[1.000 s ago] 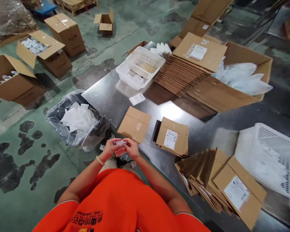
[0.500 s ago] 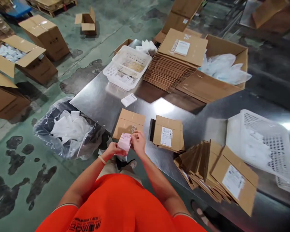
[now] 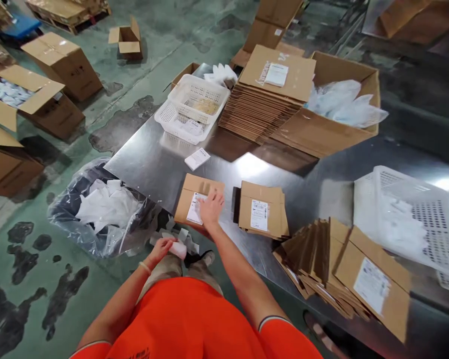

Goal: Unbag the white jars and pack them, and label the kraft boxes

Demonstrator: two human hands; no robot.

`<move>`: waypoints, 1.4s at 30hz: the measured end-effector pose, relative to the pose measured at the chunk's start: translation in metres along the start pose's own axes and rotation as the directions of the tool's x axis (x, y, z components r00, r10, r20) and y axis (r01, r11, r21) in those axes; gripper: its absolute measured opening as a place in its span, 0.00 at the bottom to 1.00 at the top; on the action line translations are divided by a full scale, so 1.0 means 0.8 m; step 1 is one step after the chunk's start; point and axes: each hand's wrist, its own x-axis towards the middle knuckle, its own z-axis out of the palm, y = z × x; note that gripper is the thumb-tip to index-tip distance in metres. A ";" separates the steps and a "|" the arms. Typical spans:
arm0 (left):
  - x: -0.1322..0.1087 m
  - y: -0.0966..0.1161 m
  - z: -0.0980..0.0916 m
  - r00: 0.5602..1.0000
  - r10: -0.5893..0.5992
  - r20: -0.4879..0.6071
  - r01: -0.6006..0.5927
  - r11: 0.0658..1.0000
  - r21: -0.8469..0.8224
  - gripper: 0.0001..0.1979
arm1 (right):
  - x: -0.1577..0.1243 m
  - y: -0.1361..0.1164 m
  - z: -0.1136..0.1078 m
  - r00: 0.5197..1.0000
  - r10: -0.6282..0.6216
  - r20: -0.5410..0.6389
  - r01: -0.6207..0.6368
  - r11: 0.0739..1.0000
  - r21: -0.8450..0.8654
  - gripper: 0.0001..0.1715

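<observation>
My left hand (image 3: 165,247) is closed on a small piece of pale pink paper (image 3: 178,250), held low in front of the table edge. What lies under its fingers is hidden. My right hand (image 3: 211,205) rests with fingers stretched out on a flat cardboard box (image 3: 202,184) at the near edge of the table. Beneath its fingertips is a white printed label (image 3: 194,210), partly covered. Just right of that hand sits a short stack of labelled flat boxes (image 3: 275,199).
A fanned pile of labelled boxes (image 3: 389,294) and a white basket (image 3: 434,199) stand on the right. Farther back are white baskets (image 3: 164,112), a tall cardboard stack (image 3: 258,107) and a small white pad (image 3: 197,158). A lined bin (image 3: 65,219) of paper scraps stands left.
My hands have parted. The right one moved onto the box, where a white label now shows. The left one drew back and down with the pink paper.
</observation>
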 end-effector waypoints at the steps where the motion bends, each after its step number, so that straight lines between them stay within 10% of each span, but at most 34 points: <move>1: 0.001 0.008 -0.004 0.999 0.038 -0.037 -0.037 0.998 0.041 0.21 | -0.009 -0.009 0.006 0.997 -0.065 0.051 0.066 0.998 -0.022 0.32; 5: 0.028 0.059 -0.001 0.975 0.132 -0.180 -0.090 0.970 0.225 0.26 | -0.021 -0.021 0.009 0.980 -0.110 0.164 0.120 0.992 -0.047 0.25; 12: 0.049 0.097 0.037 0.969 0.170 -0.177 -0.129 0.967 0.221 0.29 | -0.019 0.055 -0.041 0.902 0.427 -0.063 -0.427 0.904 0.005 0.21; 18: 0.012 0.099 0.046 0.972 0.226 -0.066 -0.225 0.974 0.014 0.22 | -0.008 0.156 -0.161 0.811 0.575 -0.107 -0.578 0.816 0.014 0.26; 21: -0.009 0.109 0.029 0.980 0.196 -0.042 -0.200 0.968 -0.152 0.24 | -0.012 0.173 -0.206 0.864 0.482 -0.145 -0.483 0.875 0.030 0.26; 25: -0.028 0.123 0.016 0.979 0.204 -0.013 -0.195 0.913 -0.357 0.38 | -0.071 0.097 -0.155 0.971 -0.001 0.238 -0.074 0.950 0.303 0.24; 28: -0.026 0.129 0.008 0.973 0.188 -0.135 -0.230 0.861 -0.454 0.41 | -0.131 0.023 -0.083 0.755 -0.358 0.549 -0.109 0.757 0.644 0.15; 30: -0.022 0.127 -0.002 0.955 0.058 -0.292 -0.202 0.848 -0.490 0.46 | -0.158 -0.006 -0.053 0.713 -0.383 0.587 -0.212 0.681 0.701 0.14; 34: -0.027 0.107 -0.009 0.864 -0.242 -0.442 -0.054 0.827 -0.559 0.42 | -0.167 -0.023 -0.039 0.810 -0.187 0.555 -0.362 0.585 0.726 0.18; 38: -0.051 0.075 0.009 0.966 -0.059 -0.251 -0.070 0.877 -0.475 0.42 | -0.155 -0.031 -0.042 0.841 -0.155 0.519 -0.343 0.588 0.732 0.16; 42: -0.052 0.058 0.022 0.973 0.014 -0.229 -0.087 0.946 -0.313 0.36 | -0.152 -0.029 -0.044 0.810 -0.187 0.555 -0.350 0.605 0.715 0.16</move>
